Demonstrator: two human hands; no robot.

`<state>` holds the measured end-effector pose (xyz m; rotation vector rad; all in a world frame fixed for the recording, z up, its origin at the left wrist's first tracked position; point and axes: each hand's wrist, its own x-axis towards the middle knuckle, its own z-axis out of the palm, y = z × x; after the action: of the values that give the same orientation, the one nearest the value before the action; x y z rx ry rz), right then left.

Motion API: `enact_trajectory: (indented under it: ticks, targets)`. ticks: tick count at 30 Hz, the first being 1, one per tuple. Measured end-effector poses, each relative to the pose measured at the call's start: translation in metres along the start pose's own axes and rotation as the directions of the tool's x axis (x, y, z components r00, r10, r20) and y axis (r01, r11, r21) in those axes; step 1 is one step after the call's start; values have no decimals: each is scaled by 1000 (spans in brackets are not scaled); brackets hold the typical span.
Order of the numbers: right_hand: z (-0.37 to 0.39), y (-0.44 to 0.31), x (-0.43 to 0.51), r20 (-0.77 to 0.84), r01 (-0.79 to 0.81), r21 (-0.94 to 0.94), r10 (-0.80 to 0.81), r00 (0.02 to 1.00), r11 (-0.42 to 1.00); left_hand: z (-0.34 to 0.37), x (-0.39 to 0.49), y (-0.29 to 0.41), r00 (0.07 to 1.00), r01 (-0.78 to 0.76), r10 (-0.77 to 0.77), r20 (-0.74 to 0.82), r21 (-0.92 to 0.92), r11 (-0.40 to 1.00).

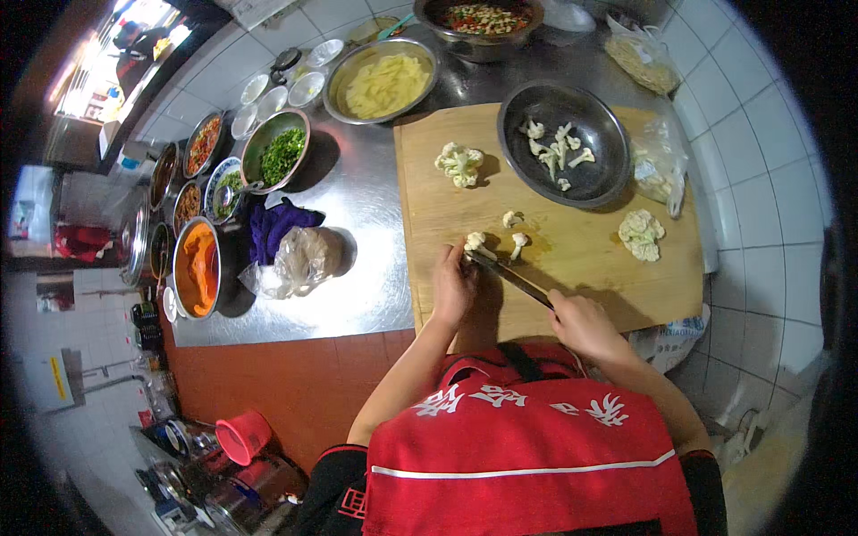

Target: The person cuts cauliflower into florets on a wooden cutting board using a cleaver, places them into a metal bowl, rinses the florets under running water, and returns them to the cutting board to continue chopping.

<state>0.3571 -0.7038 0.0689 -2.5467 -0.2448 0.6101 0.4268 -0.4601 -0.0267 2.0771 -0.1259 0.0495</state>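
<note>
My left hand [457,285] holds a cauliflower floret [477,242] over the wooden cutting board [429,208]. In my right hand [584,323] is the handle of a knife [513,278], its blade reaching left to the floret at my left fingertips. Just beyond the blade lie two small cut florets [519,245]. A larger cauliflower piece [460,164] sits at the board's far left, and another cauliflower chunk [641,235] rests at the right. The dark metal bowl [596,177] on the board contains several small florets [560,149].
A clear plastic bag [660,164] lies right of the bowl, near the tiled wall [757,201]. Left on the steel counter [365,268] stand a wrapped bag [308,258], a purple cloth [271,224], and a bowl of chopped greens [281,155]. Behind is a basin of pale yellow slices [389,84].
</note>
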Motion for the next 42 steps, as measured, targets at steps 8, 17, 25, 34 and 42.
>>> enact_trajectory:
  ticks: [8,17,25,34,42]
  targets:
    - [-2,34,1,-14,53,233,-52,999,971,-14,4,3,987,19,-27,157,53,998]
    - [16,35,-17,-57,-114,719,222,973,686,-19,-15,-13,965,93,-54,256,-143,985]
    - [10,19,-42,-190,-15,263,67,980,965,-6,-24,-9,999,-46,45,-4,-170,984]
    - [3,14,-52,-69,-12,120,20,997,993,-23,-40,-6,922,-386,374,100,151,910]
    - [-2,16,-54,-42,45,160,-38,998,986,-18,-41,5,971,-234,238,-32,106,967]
